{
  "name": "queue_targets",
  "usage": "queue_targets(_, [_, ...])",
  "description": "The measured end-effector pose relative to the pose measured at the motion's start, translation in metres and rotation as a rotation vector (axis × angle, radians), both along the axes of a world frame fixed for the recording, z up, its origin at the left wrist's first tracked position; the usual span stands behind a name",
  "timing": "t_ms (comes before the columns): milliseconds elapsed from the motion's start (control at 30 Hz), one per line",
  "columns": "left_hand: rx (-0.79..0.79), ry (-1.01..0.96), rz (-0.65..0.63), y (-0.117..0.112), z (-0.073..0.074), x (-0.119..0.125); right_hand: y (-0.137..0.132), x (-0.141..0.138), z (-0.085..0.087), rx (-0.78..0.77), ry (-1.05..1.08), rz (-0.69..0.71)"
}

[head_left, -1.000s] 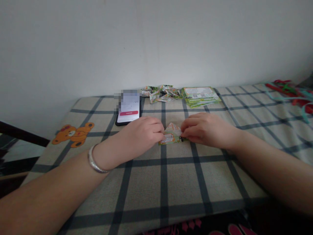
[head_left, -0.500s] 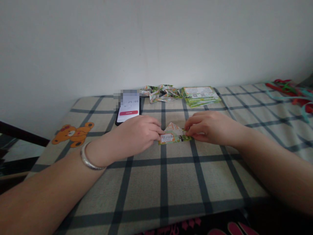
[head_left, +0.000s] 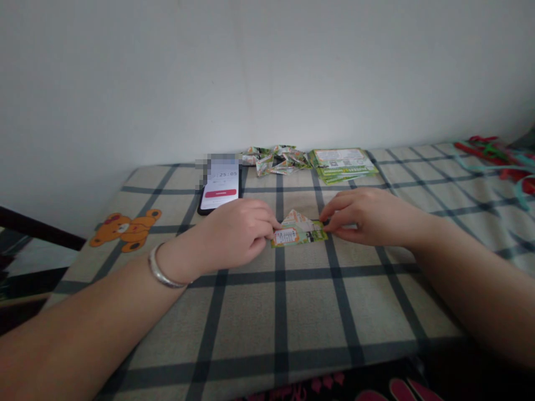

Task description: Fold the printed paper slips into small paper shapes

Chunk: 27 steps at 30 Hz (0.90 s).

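A partly folded printed paper [head_left: 298,231], green and white with a pointed peak at its far side, lies on the checked tablecloth. Its left end is pinched in my left hand [head_left: 240,231], which wears a silver bangle at the wrist. At the paper's right end, the fingertips of my right hand [head_left: 359,217] close on the edge, thumb below and fingers above. Beyond the paper, several folded paper pieces [head_left: 278,160] of the same print sit together. To their right is a stack of flat green printed sheets [head_left: 345,164].
A phone [head_left: 221,186] with a lit screen lies behind my left hand. An orange bear figure [head_left: 126,228] is on the cloth at left. Red, green and pale blue ribbons [head_left: 501,159] lie at the far right. A wall [head_left: 267,72] borders the table's back.
My right hand has shifted slightly right, uncovering a little more of the paper's right end. My left hand and forearm have moved slightly right; the paper stays about where it was.
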<state>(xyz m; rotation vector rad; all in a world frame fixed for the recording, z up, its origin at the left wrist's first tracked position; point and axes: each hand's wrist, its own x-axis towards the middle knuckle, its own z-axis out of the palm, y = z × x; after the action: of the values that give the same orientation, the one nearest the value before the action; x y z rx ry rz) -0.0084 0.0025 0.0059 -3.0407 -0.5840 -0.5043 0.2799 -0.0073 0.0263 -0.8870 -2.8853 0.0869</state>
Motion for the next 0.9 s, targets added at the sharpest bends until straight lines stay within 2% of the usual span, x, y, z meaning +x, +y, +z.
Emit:
queue_targets(100, [-0.028, 0.002, 0.046, -0.004, 0.0, 0.002, 0.003, -0.004, -0.004, -0.009, 0.025, -0.033])
queue_targets(200, [-0.038, 0.022, 0.087, -0.006, 0.0, 0.005, 0.004, -0.013, -0.009, 0.111, 0.034, -0.123])
queue_targets(333, [-0.05, 0.015, 0.123, -0.008, -0.003, 0.008, -0.001, -0.023, -0.017, 0.184, 0.024, -0.117])
queue_targets(600, [-0.095, -0.138, 0.24, -0.006, -0.011, 0.009, -0.001, -0.032, -0.029, 0.162, 0.114, -0.062])
queue_targets(900, [-0.088, -0.017, 0.297, -0.006, -0.021, 0.008, -0.001, -0.035, -0.03, 0.175, 0.131, -0.009])
